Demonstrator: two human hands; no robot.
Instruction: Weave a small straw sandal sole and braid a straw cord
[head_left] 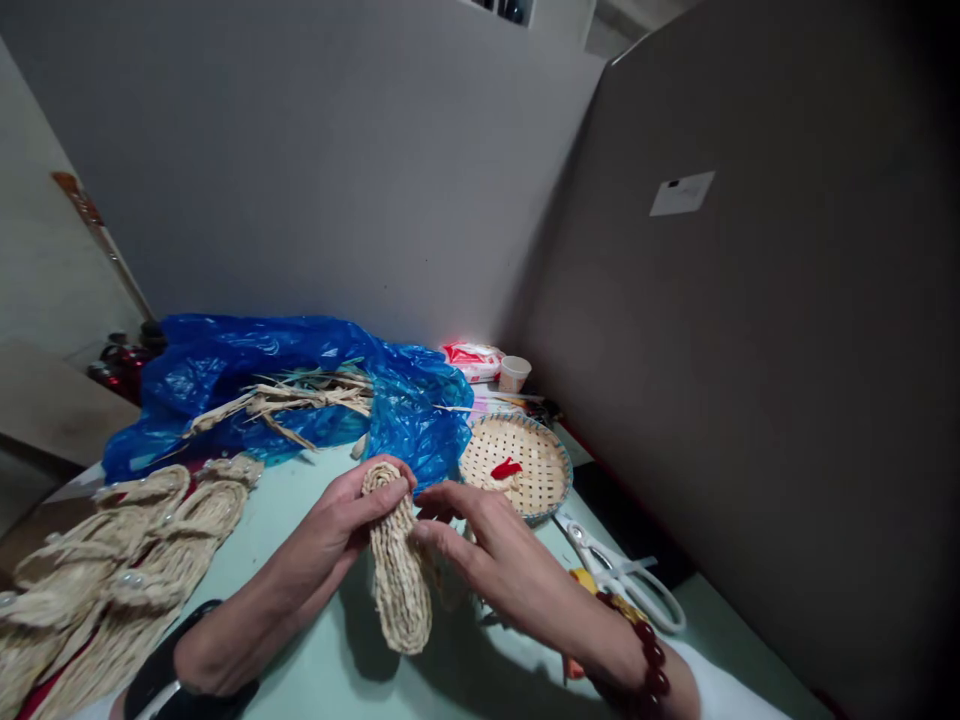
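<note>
In the head view, a long oval sole of coiled straw braid (401, 580) stands upright in front of me. My left hand (367, 505) grips its top, thumb across the front and fingers behind. At its right edge is my right hand (480, 535), fingers bent, with a gap between thumb and forefinger. Its thumb tip is close to the braid; I cannot tell whether it touches. Some blurred straw shows below the right palm, partly hidden. Finished-looking straw slippers (142, 560) with pearl-like beads lie at the left.
A blue plastic bag (420, 400) with dry straw husks (300, 400) lies behind. Right of it are a round woven basket (480, 450) holding a red scrap (506, 468), a paper cup (514, 374), a red-white packet (472, 360) and white-handled scissors (615, 565). Grey partitions (337, 180) enclose the table.
</note>
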